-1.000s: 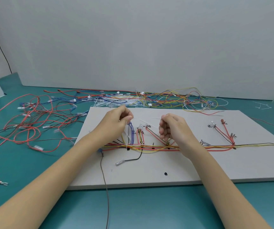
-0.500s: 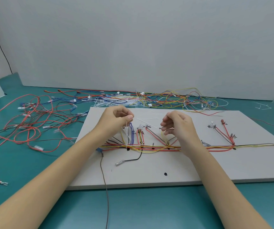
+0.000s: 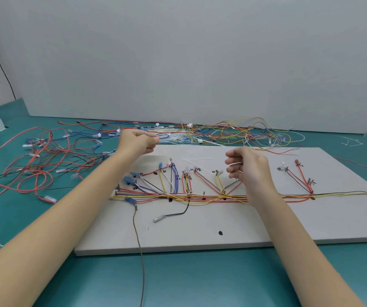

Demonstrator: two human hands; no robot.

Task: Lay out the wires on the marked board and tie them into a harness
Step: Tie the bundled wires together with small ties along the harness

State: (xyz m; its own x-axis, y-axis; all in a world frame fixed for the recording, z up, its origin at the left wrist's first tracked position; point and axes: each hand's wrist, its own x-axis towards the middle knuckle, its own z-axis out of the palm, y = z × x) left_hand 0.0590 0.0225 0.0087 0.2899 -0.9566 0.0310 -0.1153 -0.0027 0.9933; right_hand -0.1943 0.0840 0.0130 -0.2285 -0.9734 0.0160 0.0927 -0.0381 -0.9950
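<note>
**Hands raised over the wired board, grip unclear**

While both forearms reach in from the bottom corners, the left hand (image 3: pixel 137 143) hovers above the far left edge of the board (image 3: pixel 200 231), fingers curled with thumb against forefinger; whether it pinches anything is too blurred to tell. The right hand (image 3: pixel 248 169) hangs above the middle of the board with fingers loosely curled and a gap between them, holding nothing that can be made out. The two hands are well apart.

On the board lies the wire bundle (image 3: pixel 211 197), a trunk of red, yellow and black strands running left to right, with branches going up to handwritten marks that are too small to read. Part of the trunk is hidden behind the right wrist. A thin white cable tie (image 3: pixel 197 159) lies loose on the board between the hands. A black wire with a metal terminal (image 3: pixel 171 215) curls down from the trunk, and a grey wire (image 3: pixel 141 258) runs off the near edge and out of view.

Beyond the board, on the teal table (image 3: pixel 200 282), loose wires (image 3: pixel 34 160) sprawl in tangles; the far heap is too dense to sort.
</note>
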